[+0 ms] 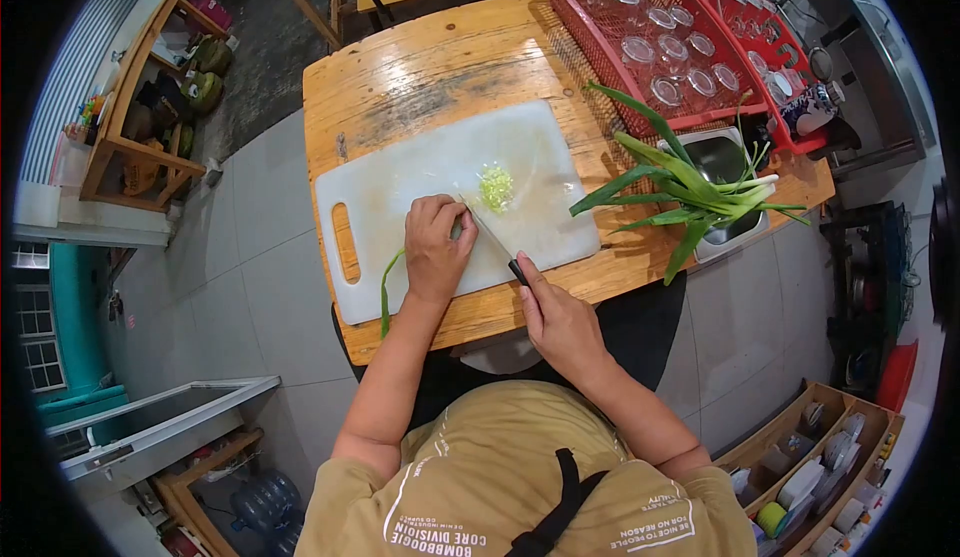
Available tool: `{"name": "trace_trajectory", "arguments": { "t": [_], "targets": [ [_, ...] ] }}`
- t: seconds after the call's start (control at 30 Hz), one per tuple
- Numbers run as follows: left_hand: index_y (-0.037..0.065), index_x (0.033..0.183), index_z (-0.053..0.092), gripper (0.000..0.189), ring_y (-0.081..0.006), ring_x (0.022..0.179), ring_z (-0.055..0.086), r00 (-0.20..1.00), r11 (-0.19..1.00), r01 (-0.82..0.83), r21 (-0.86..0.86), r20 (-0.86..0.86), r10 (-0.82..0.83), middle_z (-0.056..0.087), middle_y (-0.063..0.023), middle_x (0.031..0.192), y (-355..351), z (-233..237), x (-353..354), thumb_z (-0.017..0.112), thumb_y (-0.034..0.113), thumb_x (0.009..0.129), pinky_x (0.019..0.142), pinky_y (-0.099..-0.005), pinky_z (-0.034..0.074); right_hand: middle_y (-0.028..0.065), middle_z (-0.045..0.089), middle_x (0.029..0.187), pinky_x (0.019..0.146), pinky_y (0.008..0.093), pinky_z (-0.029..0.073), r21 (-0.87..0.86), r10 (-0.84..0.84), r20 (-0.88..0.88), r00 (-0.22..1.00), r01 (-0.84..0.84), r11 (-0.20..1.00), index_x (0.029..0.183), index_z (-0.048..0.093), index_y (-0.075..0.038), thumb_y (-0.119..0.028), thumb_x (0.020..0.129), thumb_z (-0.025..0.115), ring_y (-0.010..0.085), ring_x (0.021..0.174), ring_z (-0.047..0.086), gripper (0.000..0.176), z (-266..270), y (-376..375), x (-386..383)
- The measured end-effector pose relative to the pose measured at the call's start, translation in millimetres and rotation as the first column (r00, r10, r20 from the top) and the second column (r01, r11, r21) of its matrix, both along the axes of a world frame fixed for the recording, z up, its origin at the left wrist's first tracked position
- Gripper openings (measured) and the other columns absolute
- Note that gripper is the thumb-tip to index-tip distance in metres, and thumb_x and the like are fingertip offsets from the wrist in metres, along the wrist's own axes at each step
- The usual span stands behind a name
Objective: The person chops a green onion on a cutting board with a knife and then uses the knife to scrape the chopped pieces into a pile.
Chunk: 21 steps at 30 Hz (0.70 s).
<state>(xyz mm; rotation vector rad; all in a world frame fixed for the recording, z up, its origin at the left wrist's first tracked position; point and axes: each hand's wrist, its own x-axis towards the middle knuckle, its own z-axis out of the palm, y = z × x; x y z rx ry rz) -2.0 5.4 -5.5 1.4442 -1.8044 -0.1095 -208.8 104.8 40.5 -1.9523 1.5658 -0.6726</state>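
Note:
My left hand [436,245] is closed over a green onion on the white cutting board [385,182], fingertips bent down. The green onion's long leaf [386,297] trails out past the wrist and over the board's near edge. In my right hand [565,322] is the black handle of a kitchen knife [490,233]. Its blade slants up and left, with the tip end close beside my left fingers. Just beyond the blade lies a small pile of chopped green onion [495,188]. The part of the onion under my left fingers is mostly hidden.
On the right, a bunch of leafy green onions [690,185] lies across a metal container [712,162]. Upside-down glasses fill a red plastic basket [600,52] at the back right, with another red basket [790,137] beside it. All stand on the wooden table [440,67].

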Motion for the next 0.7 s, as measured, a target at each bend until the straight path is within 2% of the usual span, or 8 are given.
{"name": "trace_trajectory", "arguments": {
  "t": [0.27,0.4,0.5,0.7],
  "targets": [
    [0.004,0.099,0.074,0.017,-0.0321,0.105,0.066,1.0,1.0,-0.008,-0.009,-0.008,0.008,0.071,-0.0096,0.106,-2.0,-2.5,0.5,0.082,0.002,0.085,0.092,-0.0447,0.053,0.0188,0.077,0.094,0.069,0.0518,0.06,-0.011,0.021,-0.017,1.0,-0.021,1.0,0.165,0.054,-0.014,-0.023,0.114,0.061,0.0401,0.078,0.075,0.052,-2.7,-11.0,7.3],
    [0.004,0.099,0.075,0.017,-0.0321,0.105,0.066,1.0,1.0,-0.009,-0.01,-0.019,0.009,0.071,-0.0096,0.106,-2.1,-2.1,0.6,0.082,0.002,0.084,0.092,-0.0447,0.053,0.0193,0.077,0.091,0.068,0.0517,0.06,-0.017,0.023,0.004,1.0,-0.023,1.0,0.165,0.054,-0.014,-0.024,0.114,0.061,0.04,0.076,0.074,0.052,1.2,-7.6,5.1],
    [0.004,0.099,0.075,0.017,-0.032,0.105,0.066,1.0,1.0,-0.009,-0.007,-0.023,0.009,0.071,-0.0097,0.106,-2.1,-3.7,0.7,0.083,0.002,0.084,0.092,-0.0448,0.053,0.0195,0.076,0.088,0.067,0.0522,0.059,0.078,0.029,-0.007,1.0,-0.029,0.997,0.164,0.054,-0.013,-0.024,0.114,0.061,0.0406,0.074,0.074,0.051,2.6,-3.6,0.4],
    [0.004,0.098,0.075,0.016,-0.032,0.105,0.066,1.0,1.0,-0.007,-0.003,-0.019,0.007,0.071,-0.0102,0.107,-3.1,-4.2,1.2,0.082,0.002,0.085,0.093,-0.0448,0.053,0.0197,0.075,0.086,0.066,0.0538,0.058,0.003,0.048,0.042,0.998,-0.048,0.999,0.164,0.054,-0.011,-0.024,0.114,0.06,0.0418,0.072,0.073,0.051,-3.8,-15.3,5.1]
  ]
}}
